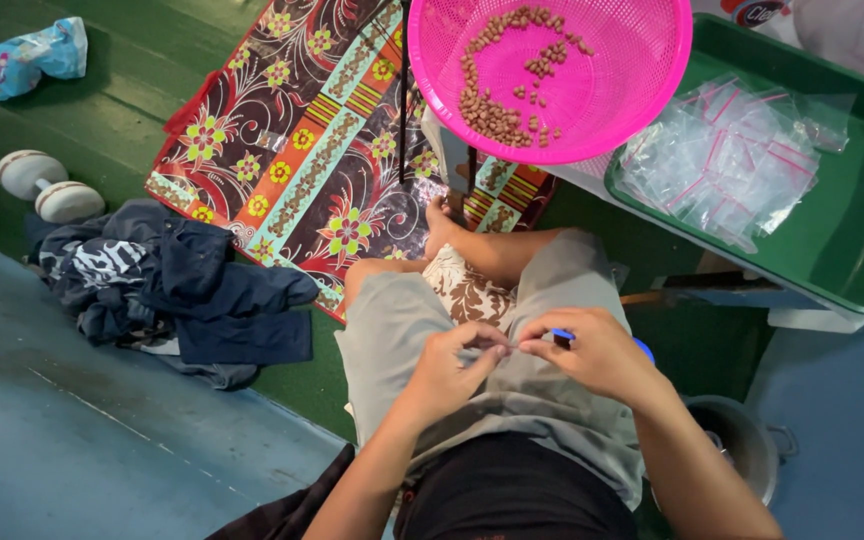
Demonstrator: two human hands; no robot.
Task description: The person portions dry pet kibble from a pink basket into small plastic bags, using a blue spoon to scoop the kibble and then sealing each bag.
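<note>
Over the lap, left hand (457, 362) and right hand (592, 350) pinch closed on a small clear bag (508, 346) between fingertips, blue object (562, 335) tucked in the right, while beyond, pink basket (550, 72) still holds peanuts (497, 110) and green tray (852, 240) holds many empty bags (727, 160).

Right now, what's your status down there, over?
Left hand and right hand pinched together over the lap, on something too small to identify. Blue object under right fingers. Pink basket of nuts ahead. Nothing in the way.
</note>
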